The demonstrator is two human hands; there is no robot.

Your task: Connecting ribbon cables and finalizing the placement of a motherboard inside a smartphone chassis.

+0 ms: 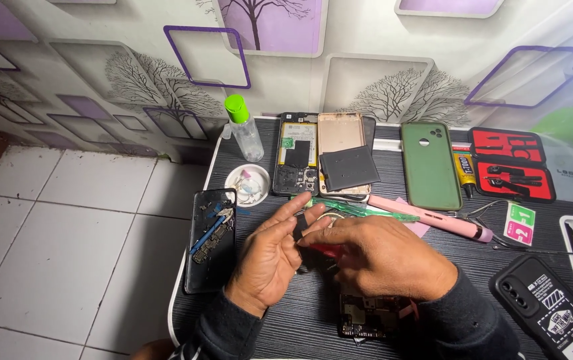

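Roughly two hands, four phones

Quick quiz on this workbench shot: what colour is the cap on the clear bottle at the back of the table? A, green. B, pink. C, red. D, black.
A: the clear bottle standing beside the small white dish has a bright green cap, well behind the left hand and right hand.
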